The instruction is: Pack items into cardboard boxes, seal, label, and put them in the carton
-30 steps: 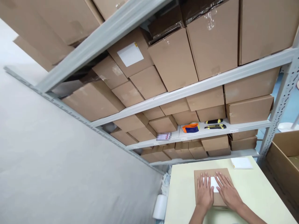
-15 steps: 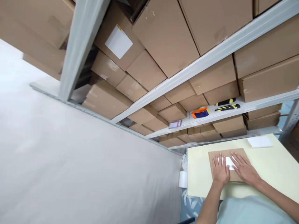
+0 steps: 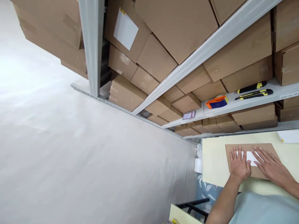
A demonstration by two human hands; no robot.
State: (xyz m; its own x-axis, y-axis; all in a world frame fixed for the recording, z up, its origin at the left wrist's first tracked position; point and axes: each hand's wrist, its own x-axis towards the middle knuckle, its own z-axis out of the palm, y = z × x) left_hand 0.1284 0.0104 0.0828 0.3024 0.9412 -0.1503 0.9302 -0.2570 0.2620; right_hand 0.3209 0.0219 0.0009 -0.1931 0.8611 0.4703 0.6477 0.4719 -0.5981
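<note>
A flat brown cardboard box (image 3: pixel 253 147) lies on a pale yellow table (image 3: pixel 215 161) at the lower right. A white label (image 3: pixel 251 157) sits on its top. My left hand (image 3: pixel 239 161) lies flat on the box with fingers spread, over the label's left end. My right hand (image 3: pixel 272 166) also rests flat and open, covering the label's right end. Both palms face down and hold nothing.
Grey metal shelving (image 3: pixel 210 46) packed with cardboard boxes fills the top. One shelf carries an orange and blue tape dispenser (image 3: pixel 217 101) and two black-yellow utility knives (image 3: pixel 253 90). A white sheet (image 3: pixel 288 136) lies on the table's far right. A white wall (image 3: pixel 70 155) takes up the left. A white roll (image 3: pixel 198 165) stands beside the table.
The view has swung left and tilted, so table and hands have shifted to the lower right. Both hands stay flat on the label and box.
</note>
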